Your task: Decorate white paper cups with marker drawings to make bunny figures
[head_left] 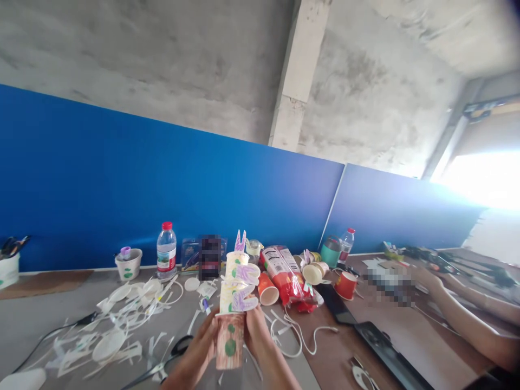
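Brown streaks cover the lowest cup (230, 357) of an upright paper-cup stack (226, 304), which stands between both hands over the near part of the grey surface (69, 300). Green dots mark its front; the pale cups (225, 292) above carry green spots too. Purple-streaked paper pieces (247, 274) jut out to the right, and a two-pointed piece (240, 242) rises at the top. The left hand (205, 338) and right hand (257, 329) clasp the lowest cup from either side. Whether its base touches the surface is hard to tell from this angle.
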A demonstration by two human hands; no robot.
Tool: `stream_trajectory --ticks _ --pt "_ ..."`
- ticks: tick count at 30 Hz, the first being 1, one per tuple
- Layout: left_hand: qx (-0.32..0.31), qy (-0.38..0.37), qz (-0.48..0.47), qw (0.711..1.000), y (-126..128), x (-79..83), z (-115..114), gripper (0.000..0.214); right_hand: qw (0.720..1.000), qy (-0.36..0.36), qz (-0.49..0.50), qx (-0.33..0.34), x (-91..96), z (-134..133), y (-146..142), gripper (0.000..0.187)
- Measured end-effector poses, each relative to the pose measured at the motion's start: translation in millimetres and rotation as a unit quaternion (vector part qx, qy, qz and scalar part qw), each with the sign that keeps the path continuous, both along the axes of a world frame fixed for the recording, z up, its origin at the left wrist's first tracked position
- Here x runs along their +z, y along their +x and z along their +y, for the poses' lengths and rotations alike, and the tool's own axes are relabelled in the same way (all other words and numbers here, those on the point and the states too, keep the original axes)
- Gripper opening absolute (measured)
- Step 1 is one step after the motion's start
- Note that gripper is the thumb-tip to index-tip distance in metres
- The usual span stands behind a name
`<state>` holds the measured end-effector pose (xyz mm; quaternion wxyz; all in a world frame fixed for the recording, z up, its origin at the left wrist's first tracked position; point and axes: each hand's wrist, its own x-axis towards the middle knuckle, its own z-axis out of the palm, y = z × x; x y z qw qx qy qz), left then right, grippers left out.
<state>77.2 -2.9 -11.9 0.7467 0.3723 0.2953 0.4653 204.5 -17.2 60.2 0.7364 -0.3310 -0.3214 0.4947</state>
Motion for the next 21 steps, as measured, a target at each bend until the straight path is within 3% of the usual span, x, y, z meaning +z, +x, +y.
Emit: stream_trajectory --ticks 6,10,16,21 --pt "0.043 -0.027 0.038 0.998 0 -23.0 17 0.079 0.999 -0.018 -0.029 -0.041 13.2 -4 38 0.047" --pt "0.059 -0.030 0.048 0.997 4 -31.7 21 0.076 0.986 -0.061 -0.102 -0.121 23.6 3 101 0.047" --pt "0.048 -0.029 0.049 0.997 8 -37.2 23 0.072 0.953 -0.097 -0.181 -0.221 64.5 32 217 0.029" --pt "0.042 -0.064 0.053 0.996 1 -29.8 26 0.071 0.925 -0.103 -0.287 -0.228 80.4 56 270 0.026"
